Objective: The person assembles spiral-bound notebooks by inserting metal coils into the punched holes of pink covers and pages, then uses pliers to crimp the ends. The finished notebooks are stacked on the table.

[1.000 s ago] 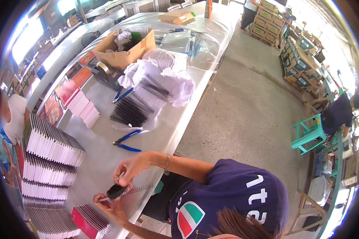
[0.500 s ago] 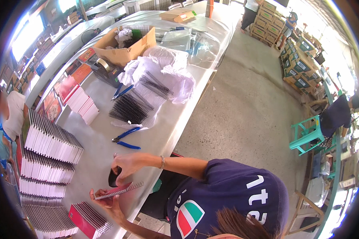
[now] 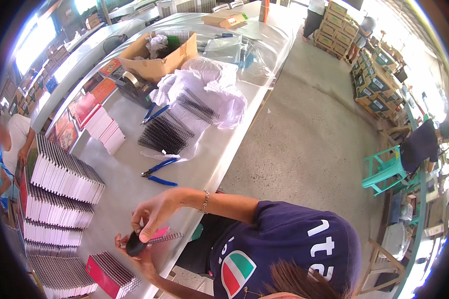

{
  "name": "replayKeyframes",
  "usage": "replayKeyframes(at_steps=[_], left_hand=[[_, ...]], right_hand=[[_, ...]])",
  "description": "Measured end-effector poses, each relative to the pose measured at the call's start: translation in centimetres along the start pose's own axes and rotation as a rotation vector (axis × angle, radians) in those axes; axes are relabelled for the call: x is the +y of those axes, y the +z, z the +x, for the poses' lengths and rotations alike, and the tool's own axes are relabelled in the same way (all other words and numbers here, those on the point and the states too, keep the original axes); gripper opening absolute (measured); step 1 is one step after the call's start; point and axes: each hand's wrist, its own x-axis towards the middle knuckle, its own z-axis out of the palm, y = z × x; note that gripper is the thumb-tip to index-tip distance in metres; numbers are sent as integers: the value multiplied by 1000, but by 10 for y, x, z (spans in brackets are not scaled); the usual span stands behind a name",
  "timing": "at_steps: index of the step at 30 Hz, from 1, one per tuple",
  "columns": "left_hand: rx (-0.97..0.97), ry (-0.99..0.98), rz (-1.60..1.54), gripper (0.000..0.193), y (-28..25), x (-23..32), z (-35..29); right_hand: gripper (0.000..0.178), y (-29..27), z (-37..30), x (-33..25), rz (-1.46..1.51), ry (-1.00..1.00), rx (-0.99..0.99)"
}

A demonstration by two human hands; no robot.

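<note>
My left hand (image 3: 143, 263) grips a small pink-covered notebook (image 3: 160, 232) close to the table's near edge. Along the notebook's side runs a wire spiral coil (image 3: 172, 237), its free end sticking out to the right. Above it, my right hand (image 3: 157, 214) has its fingers round a smooth, rounded black object (image 3: 136, 245), which sits against the notebook's left part and covers some of it and of my left fingers. I cannot tell what kind of tool the black object is. Blue-handled cutting pliers (image 3: 159, 172) lie open on the table beyond my right hand.
Stacks of spiral-bound notebooks (image 3: 67, 174) line the left side, with a red-covered stack (image 3: 105, 279) near my left hand. Loose black coils (image 3: 164, 137) lie on white wrapping, beside a second pair of pliers (image 3: 154, 114), a tape dispenser (image 3: 133, 89) and a cardboard box (image 3: 157, 67).
My right hand has moved down and left, bringing the black object onto the notebook. The person at the left has shifted, with an arm now near the notebook stacks.
</note>
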Motion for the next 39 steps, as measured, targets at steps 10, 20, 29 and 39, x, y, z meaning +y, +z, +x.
replayKeyframes(at_steps=[10,20,29,39], left_hand=[[-85,18,-152,83,4,0,-2],[-36,39,45,64,-5,-8,-10],[125,0,249,42,8,0,-6],[349,143,152,34,36,9,-13]], right_hand=[[61,0,2,14,-287,-19,211],[59,7,17,0,-411,-52,176],[50,-12,31,20,-792,-237,694],[20,62,26,-6,-910,-325,567]])
